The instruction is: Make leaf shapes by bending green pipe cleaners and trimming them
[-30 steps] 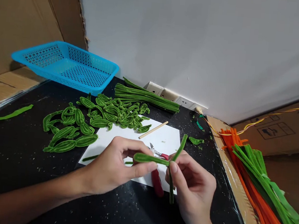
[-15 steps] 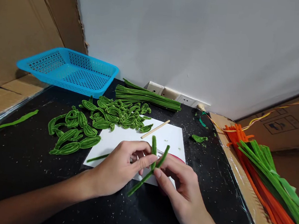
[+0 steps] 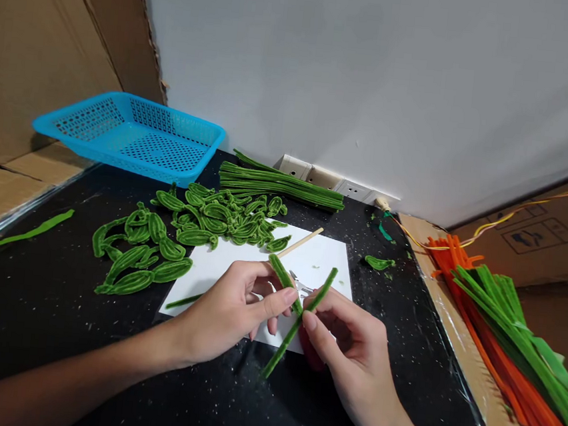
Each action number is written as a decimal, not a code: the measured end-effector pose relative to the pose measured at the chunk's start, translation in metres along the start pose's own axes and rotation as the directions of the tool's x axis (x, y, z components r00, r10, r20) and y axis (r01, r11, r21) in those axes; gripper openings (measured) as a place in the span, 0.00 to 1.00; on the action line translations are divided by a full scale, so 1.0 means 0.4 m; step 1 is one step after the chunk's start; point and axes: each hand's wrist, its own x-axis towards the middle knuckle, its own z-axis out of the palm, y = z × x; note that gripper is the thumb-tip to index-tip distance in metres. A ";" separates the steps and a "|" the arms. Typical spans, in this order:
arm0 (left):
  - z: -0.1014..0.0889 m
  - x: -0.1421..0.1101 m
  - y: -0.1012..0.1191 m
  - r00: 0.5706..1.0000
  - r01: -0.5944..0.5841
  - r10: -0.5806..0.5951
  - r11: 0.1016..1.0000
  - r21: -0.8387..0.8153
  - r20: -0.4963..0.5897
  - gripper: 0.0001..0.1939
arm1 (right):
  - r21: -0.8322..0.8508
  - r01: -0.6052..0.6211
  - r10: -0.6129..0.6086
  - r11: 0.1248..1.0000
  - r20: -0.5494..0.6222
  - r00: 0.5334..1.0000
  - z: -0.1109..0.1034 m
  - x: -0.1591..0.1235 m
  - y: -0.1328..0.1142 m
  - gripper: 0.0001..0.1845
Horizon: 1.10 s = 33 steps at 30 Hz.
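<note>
Between thumb and fingers, my left hand pinches a folded green pipe cleaner that points up and left. My right hand is closed on a straight green pipe cleaner, which crosses the folded one at its lower end. Both hands are over a white sheet. Partly hidden behind my right hand lies a metal-jawed tool with a red handle. A thin wooden stick and another green pipe cleaner rest on the sheet.
Several looped green leaf shapes are piled behind the hands. A bundle of green pipe cleaners lies by the wall sockets. A blue basket stands back left; orange strips and green strips lie right.
The folded pipe cleaner has tilted to the left, from nearly upright. My right hand has shifted slightly right with the straight one, whose lower end has swung right. More of the metal-jawed tool shows.
</note>
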 end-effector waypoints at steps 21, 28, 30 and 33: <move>0.000 -0.012 0.017 0.996 -0.081 0.079 0.995 0.050 0.047 0.09 | 0.257 -0.038 0.039 0.966 0.002 0.999 0.012 0.007 -0.001 0.05; -0.030 -0.012 0.026 0.992 -0.118 0.104 0.955 0.273 0.067 0.07 | 0.273 -0.079 0.063 0.959 0.067 0.996 -0.003 0.005 0.002 0.04; -0.031 -0.011 0.030 0.993 -0.116 0.109 0.944 0.308 0.042 0.06 | 0.244 -0.099 0.084 0.965 0.073 0.994 -0.006 0.000 0.003 0.04; -0.030 -0.010 0.040 0.994 -0.113 0.107 0.925 0.364 0.036 0.06 | 0.220 -0.127 0.114 0.967 0.070 0.991 -0.007 -0.008 0.005 0.05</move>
